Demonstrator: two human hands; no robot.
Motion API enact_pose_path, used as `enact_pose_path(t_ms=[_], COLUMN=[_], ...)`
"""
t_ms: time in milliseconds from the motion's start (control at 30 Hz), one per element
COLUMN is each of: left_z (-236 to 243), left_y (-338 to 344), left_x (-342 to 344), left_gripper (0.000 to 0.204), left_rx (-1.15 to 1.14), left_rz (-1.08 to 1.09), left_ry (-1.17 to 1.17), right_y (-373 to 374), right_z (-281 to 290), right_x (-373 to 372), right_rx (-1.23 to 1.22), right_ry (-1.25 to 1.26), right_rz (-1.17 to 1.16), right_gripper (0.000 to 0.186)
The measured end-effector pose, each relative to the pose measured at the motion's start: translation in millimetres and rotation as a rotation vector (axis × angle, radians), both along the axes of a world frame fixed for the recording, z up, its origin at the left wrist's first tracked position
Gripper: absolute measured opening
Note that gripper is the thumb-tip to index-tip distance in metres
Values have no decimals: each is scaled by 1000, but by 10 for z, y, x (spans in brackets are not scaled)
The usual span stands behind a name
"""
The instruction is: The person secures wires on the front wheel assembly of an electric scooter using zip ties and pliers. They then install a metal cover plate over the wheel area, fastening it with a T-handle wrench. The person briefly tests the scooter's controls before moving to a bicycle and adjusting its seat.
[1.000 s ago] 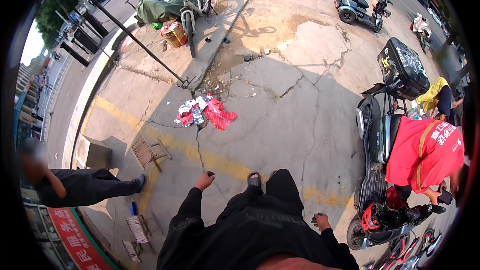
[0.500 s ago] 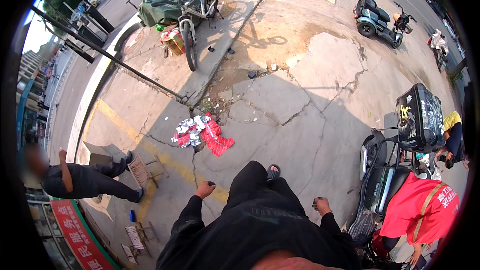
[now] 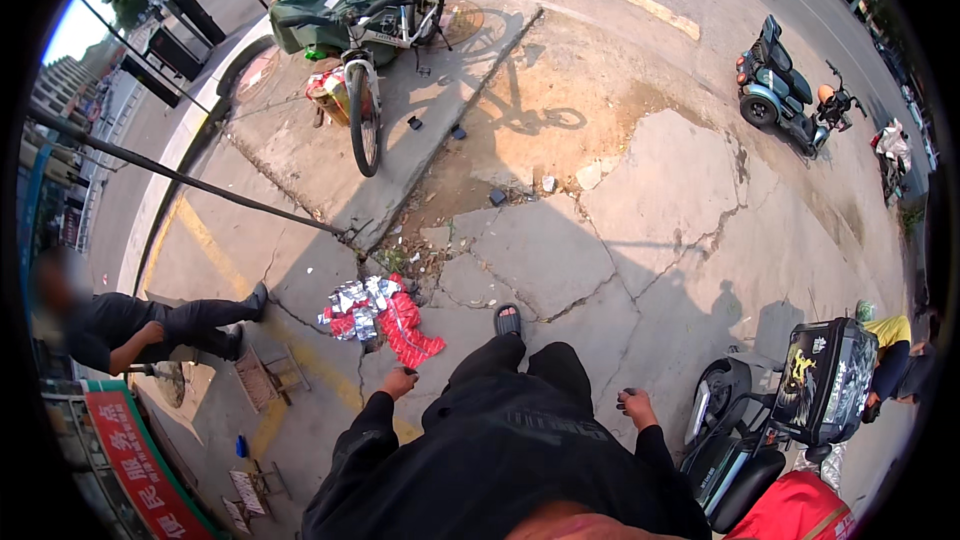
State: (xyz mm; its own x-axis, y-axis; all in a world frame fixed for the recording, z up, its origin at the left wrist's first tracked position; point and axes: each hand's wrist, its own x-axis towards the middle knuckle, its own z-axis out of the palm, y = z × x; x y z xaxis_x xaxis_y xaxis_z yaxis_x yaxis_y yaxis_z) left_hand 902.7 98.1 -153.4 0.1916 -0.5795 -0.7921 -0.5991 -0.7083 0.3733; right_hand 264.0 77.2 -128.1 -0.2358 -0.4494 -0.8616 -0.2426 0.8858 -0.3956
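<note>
My left hand (image 3: 399,381) hangs at my side, nearest to a crumpled heap of red and silver wrapping (image 3: 402,322) on the pavement. Its fingers are loosely bent, with dark marks at the tips, and no held thing shows. Over on the other side, my right hand (image 3: 636,406) hangs above bare concrete. Its fingers are half curled and slightly apart, also dark at the tips, with nothing visible in them. One sandalled foot (image 3: 507,319) is forward, just right of the wrapping.
A parked scooter with a black box (image 3: 826,380) stands at right, beside a person in red (image 3: 795,508). At left, a person in dark clothes (image 3: 125,330) sits near folding stools (image 3: 262,378). Ahead are a bicycle (image 3: 365,120), a three-wheeled scooter (image 3: 785,90) and cracked pavement (image 3: 560,240).
I have stepped forward: the wrapping is nearer my left hand, and the other foot now leads. The scooter and person in red have slid lower. The seated person's raised hand has come down.
</note>
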Motion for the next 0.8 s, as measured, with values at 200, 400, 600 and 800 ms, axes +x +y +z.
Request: enact_pose_path(t_ms=[200,400,600,800], left_z=[372,343,-386,-438], left_y=[-2517,-3919,-4005,-4617], left_x=[-240,-544,-617,-882], left_gripper=[35,34,35,35], left_rx=[-387,-436,-63,43], left_rz=[-84,-46,-106,270], left_ry=[-40,-58,-119,39], right_y=[-501,-1547,-3644,-6280], right_z=[-27,-393,-696,-692], right_x=[-133,-526,-801,-968], right_rx=[107,97,266,-48], right_ry=[-52,-164,-126,-10], right_rz=[-218,117,-241,-48], right_gripper=[29,27,28,31])
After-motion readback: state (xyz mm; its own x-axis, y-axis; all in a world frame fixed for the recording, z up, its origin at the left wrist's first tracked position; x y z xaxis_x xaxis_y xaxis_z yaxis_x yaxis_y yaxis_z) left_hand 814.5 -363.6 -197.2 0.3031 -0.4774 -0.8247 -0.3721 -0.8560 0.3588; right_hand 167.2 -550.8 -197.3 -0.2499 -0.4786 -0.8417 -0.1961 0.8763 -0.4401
